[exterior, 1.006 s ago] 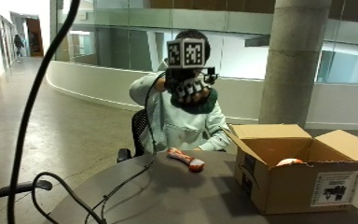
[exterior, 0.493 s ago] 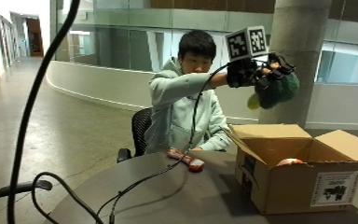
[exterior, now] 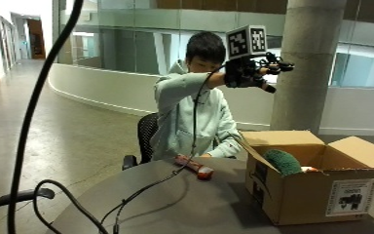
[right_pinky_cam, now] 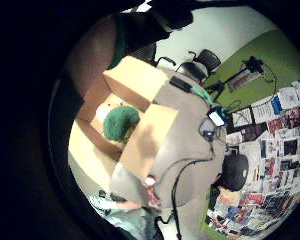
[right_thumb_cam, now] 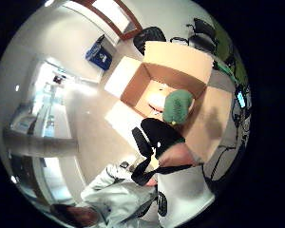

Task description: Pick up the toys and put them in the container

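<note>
- Cardboard box [exterior: 316, 195] is seen on the right of the desk [exterior: 174, 204], flaps open. It is judged stiff enough to take dropped toys without being steadied.
- Green plush toy [exterior: 282, 162] is seen inside the box, toward its left wall, resting against a pale toy [right_thumb_cam: 157, 100] already in there. It is judged soft, light and not fragile; it could be taken anywhere on the body.
- Bone-shaped toy [exterior: 193, 166] is left on the desk, just left of the box, at the far edge in front of the person. Pink shaft with a red and white end is made out. It is judged small, light and probably rubbery or stiff, possibly prone to rolling. A pinch across the middle of the shaft is suggested, ends left free.
- Right hand [exterior: 247, 73] is held high above the desk, up and left of the box, with nothing seen in it. Fingers appear relaxed and partly spread, though detail is poor.
</note>
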Demonstrator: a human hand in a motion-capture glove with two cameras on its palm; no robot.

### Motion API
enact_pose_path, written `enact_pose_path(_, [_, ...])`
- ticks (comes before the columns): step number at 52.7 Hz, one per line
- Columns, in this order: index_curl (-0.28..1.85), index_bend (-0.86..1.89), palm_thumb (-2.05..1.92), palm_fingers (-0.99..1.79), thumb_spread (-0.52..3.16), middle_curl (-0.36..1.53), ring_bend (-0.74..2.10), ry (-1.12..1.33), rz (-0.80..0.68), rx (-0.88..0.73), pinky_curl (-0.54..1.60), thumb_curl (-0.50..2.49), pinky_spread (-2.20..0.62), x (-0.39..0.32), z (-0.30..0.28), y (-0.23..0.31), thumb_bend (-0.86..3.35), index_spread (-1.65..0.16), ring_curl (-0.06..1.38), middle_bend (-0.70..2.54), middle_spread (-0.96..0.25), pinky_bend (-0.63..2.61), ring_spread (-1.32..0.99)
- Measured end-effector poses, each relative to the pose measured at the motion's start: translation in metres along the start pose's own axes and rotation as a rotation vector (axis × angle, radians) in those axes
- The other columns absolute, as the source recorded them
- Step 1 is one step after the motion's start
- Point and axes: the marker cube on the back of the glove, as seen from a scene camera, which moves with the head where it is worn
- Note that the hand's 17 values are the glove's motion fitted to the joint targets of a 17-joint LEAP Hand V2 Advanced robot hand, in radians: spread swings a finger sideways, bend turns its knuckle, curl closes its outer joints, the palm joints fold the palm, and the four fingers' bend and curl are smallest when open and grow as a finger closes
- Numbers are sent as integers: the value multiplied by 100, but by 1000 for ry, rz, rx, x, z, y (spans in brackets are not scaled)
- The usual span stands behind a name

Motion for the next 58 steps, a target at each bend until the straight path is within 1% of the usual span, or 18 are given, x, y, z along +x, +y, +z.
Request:
enact_pose_path(8, [36,11,11,-27,119,34,15,75,1,-4,36,48,6,12,-17,46,-2,-21,27,12,4,87,2])
enact_pose_path(16, [34,13,12,-25,122,31,14,155,40,-68,35,43,7,50,-6,90,-2,-21,25,12,3,85,2])
enact_pose_path(23, [31,10,11,-25,123,28,16,154,65,-182,35,40,7,76,25,137,-2,-20,24,12,6,85,3])
enact_pose_path(30, [28,10,8,-27,122,25,17,205,90,-355,35,38,7,99,66,185,-2,-18,24,10,9,86,4])
enact_pose_path(35, [27,11,5,-27,120,23,17,223,186,-438,35,36,7,112,90,214,-3,-17,24,10,10,87,5])
enact_pose_path(42, [29,18,1,-20,119,21,16,118,454,-512,35,34,7,112,117,254,-3,-14,23,11,12,84,7])
enact_pose_path(45, [31,19,1,-19,118,20,16,110,534,-543,34,34,7,112,125,263,-2,-13,23,10,12,83,7])
enact_pose_path(50, [33,21,0,-18,118,19,14,135,587,-550,34,33,7,109,136,274,-2,-12,21,10,13,82,8])
enact_pose_path(58, [37,24,0,-19,119,16,15,134,599,-538,34,32,7,100,154,278,-2,-9,20,8,14,80,9])
